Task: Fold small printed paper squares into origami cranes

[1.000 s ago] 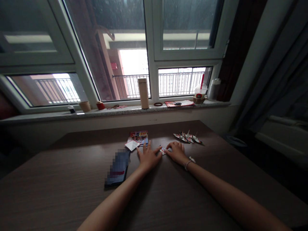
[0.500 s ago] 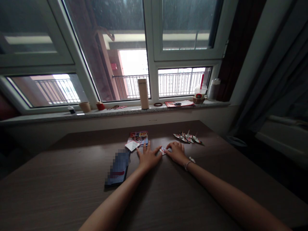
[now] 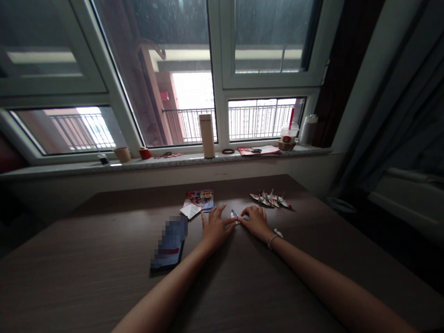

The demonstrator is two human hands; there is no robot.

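Observation:
Both my hands rest on the dark wooden table (image 3: 104, 273), meeting over a small folded piece of printed paper (image 3: 233, 214). My left hand (image 3: 215, 227) has its fingers spread, and its thumb and forefinger pinch the paper's near edge. My right hand (image 3: 255, 220) is curled, its fingertips pressing the paper from the right. A row of finished folded paper cranes (image 3: 271, 200) lies just beyond my right hand. A colourful printed sheet (image 3: 200, 199) with a small white paper piece (image 3: 190, 210) on it lies beyond my left hand.
A dark phone (image 3: 169, 243) lies left of my left hand. On the window sill (image 3: 69, 165) stand a tall beige flask (image 3: 207, 135), two small cups (image 3: 122, 153), a lidded drink cup with a red straw (image 3: 289, 132), a kettle (image 3: 308, 129) and papers (image 3: 259, 150). Curtains hang at right.
My left hand's fingers have drawn in toward the folded paper, which now stands up slightly between the two hands. The arms have barely shifted.

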